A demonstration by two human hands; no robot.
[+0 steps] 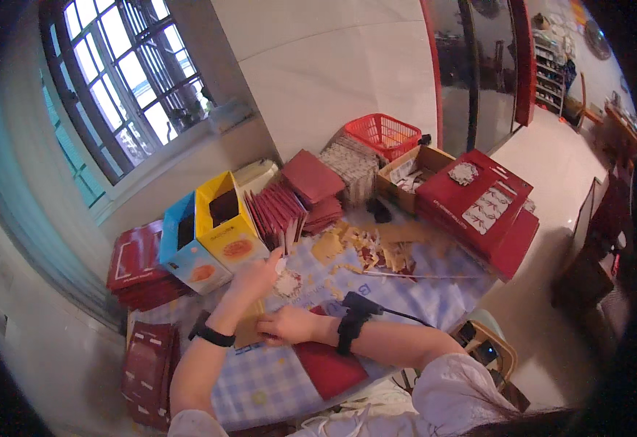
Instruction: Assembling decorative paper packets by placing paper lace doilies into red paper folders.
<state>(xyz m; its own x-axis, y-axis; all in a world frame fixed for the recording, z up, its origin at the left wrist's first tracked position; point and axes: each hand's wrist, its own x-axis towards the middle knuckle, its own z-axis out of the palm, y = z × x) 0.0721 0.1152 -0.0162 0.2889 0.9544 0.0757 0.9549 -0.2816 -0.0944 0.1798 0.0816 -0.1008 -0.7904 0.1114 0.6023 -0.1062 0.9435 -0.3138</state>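
My left hand (251, 280) reaches forward to the near end of a row of standing dark red folded cards (275, 211). Its fingers are drawn together at a small whitish bit, too small to name. Closer to me, my right hand (289, 325) has its fingers curled on the edge of a flat tan card piece (247, 329) on the table. A white lacy paper cutout (287, 284) lies just beyond the right hand. Partly under my right forearm is a flat red sheet (331, 364). Both wrists wear black bands.
A blue box (191, 251) and a yellow box (231, 237) stand left of the cards. Tan paper scraps (366, 247) litter the checked cloth (264, 386). Behind are a red basket (382, 133), a cardboard box (413, 171) and stacked red boards (479, 197). More red stacks (149, 371) lie left.
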